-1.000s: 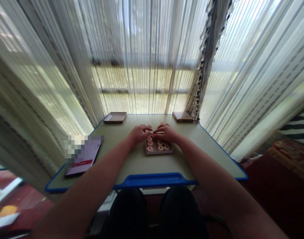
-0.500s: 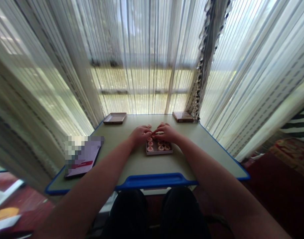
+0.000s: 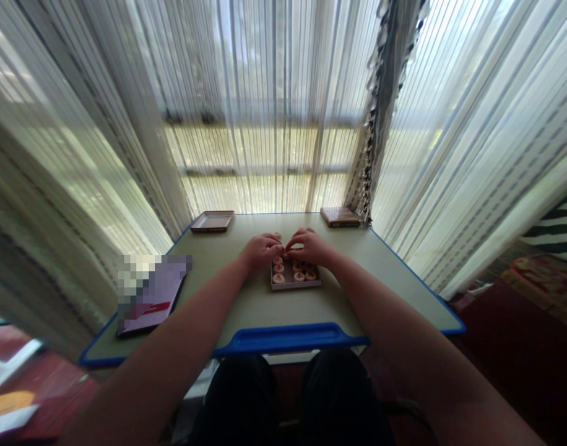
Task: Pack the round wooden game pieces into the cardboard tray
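A shallow open box (image 3: 296, 286) with round wooden xiangqi pieces in it lies near the middle of the table. Red-marked pieces (image 3: 278, 269) line its left side, and dark-marked pieces (image 3: 299, 276) fill much of the right. Over the box's far left part is my left hand (image 3: 261, 249), its fingers curled and closed at a piece. From the right, my right hand (image 3: 309, 246) reaches over the far part, thumb and fingers pinched at a piece close to the left fingertips. The fingers mostly hide what they grip. One loose piece (image 3: 278, 235) shows just beyond the hands.
At the table's far left sits an empty box lid (image 3: 212, 221); a closed flat box (image 3: 340, 216) lies far right. A tablet (image 3: 156, 297), partly blurred out, rests on the left. The table (image 3: 380, 279) has a blue edge, and sheer curtains (image 3: 265, 124) hang behind it.
My hands stay over the far part of the box with only small finger movements. The whole view has shifted very slightly.
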The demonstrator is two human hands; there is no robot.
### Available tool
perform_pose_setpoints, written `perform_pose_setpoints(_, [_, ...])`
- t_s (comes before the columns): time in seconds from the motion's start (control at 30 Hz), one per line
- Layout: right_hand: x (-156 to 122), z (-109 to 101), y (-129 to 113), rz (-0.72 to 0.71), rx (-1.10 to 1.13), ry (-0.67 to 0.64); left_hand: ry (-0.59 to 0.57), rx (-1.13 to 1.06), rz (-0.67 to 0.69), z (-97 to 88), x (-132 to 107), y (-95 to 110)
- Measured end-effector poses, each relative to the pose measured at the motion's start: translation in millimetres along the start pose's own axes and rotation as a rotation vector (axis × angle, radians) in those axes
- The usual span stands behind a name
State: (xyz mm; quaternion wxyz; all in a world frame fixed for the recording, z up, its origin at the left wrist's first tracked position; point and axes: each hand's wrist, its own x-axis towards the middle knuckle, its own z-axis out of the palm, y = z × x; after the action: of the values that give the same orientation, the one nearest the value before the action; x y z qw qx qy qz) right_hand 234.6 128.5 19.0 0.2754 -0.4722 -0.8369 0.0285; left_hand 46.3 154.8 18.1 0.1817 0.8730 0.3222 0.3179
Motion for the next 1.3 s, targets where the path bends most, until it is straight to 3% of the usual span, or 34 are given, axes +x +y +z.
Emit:
perform_pose_setpoints(0.77, [-1.1,-2.0,-0.4,0.022,0.004,0.007,0.032,0.048,0.013,-1.5,0.2,-0.8])
perform_pose_setpoints(1.07, [0.3,-0.8,4.2,0.046,-0.009,0.010,0.118,0.239,-0.015,-1.1,-2.7,-6.5])
perform_pose_setpoints(1.3, [1.3,-0.4,4.7,0.071,-0.016,0.021,0.175,0.330,-0.094,3.0,-1.3,-22.3])
